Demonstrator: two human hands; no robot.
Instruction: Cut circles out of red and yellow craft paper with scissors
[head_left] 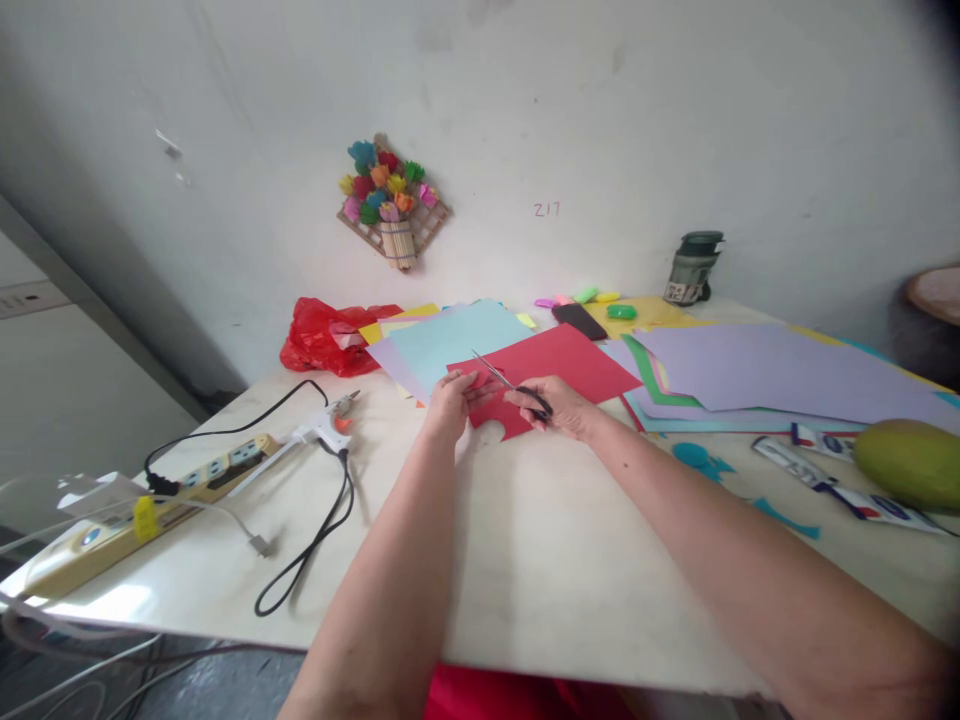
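A sheet of red paper [574, 365] lies before me, held a little above the table, with a rounded piece cut from its near edge. My left hand [453, 398] pinches its left corner between thumb and fingers. The black-handled scissors [534, 402] are in my right hand [559, 402], fingers closed through the handles. Their blades point up and left, lying over the red paper near my left fingertips. Whether the blades bite into the paper I cannot tell.
Coloured paper sheets [787, 370] lie at right, pale blue paper [457, 340] behind. A glue gun [326, 425] and power strip [150, 515] with cables sit left. Blue scraps [697, 458], glue tubes [877, 505], a green-yellow fruit [911, 462], a phone [579, 321] and a bottle [691, 270] stand about.
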